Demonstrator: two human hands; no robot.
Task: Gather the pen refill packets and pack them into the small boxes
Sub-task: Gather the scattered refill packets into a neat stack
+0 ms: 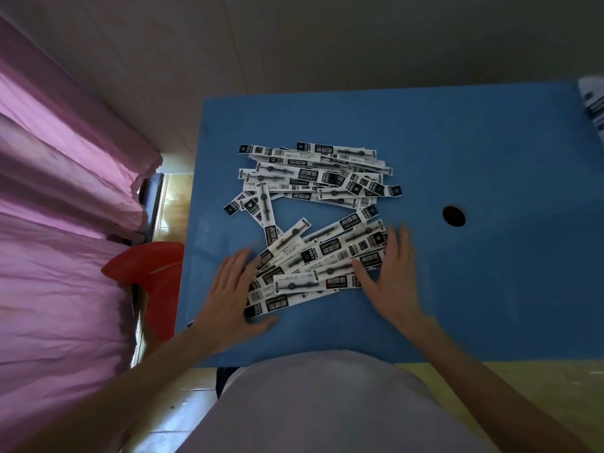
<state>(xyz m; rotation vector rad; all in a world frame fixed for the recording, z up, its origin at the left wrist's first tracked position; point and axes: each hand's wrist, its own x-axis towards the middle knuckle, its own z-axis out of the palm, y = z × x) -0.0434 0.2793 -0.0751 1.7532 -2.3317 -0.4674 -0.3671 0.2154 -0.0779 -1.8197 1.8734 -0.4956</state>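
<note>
Head view, looking steeply down. Nearest, at bottom centre: a pale grey shirt front (313, 407), both bare forearms reaching up-frame from the lower corners. Just beyond, a blue table (474, 289), matte, filling the centre and right of the frame, with a round dark hole (453, 216) at right of centre.

On the near half of the table, two flat hands bracketing a heap of pen refill packets (313, 259). Left hand (230, 289) at lower centre-left, fingers straight and close together, fingertips against the left ends of the packets, thumb stretched out along the table below them. Right hand (394, 273) at lower centre-right, fingers straight and slightly fanned, thumb lying over the right ends of the nearest packets. Nothing pinched or gripped by either.

Farther up, a second loose heap of the same black-and-white packets (313, 174), criss-crossed, joined to the near heap by a few stragglers at the left.

Left of the table: a red plastic object (153, 269), partly hidden behind the table edge, kind unclear; pink curtain folds (58, 223) down the whole left side; yellowish floor tiles (506, 377) at lower right. At the top, a pale paneled wall (294, 40).

Upper right corner: a white printed thing (593, 99), cut off by the frame, not identifiable. Packet print too small to read.
</note>
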